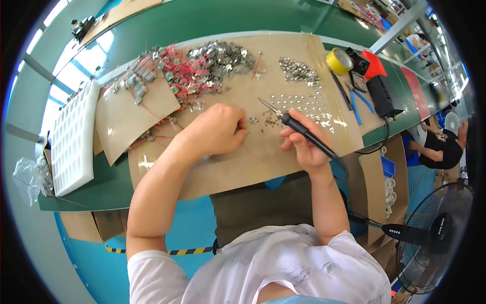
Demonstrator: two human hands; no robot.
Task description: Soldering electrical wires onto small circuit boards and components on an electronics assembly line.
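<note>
A soldering iron [298, 127] sits pen-like in the closed right hand [305, 147], its tip over small metal parts [304, 104] on the cardboard-covered surface [263, 162]. The left hand [215, 130], just beside, curls fingers onto what seems a thin red wire [251, 152]. A white compartment tray [73, 137] lies far left, its cells apparently empty.

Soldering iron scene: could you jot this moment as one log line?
right hand: holds soldering iron, tip down | left hand: pinching small part with red wire on cardboard sheet | metal pieces beyond
</note>
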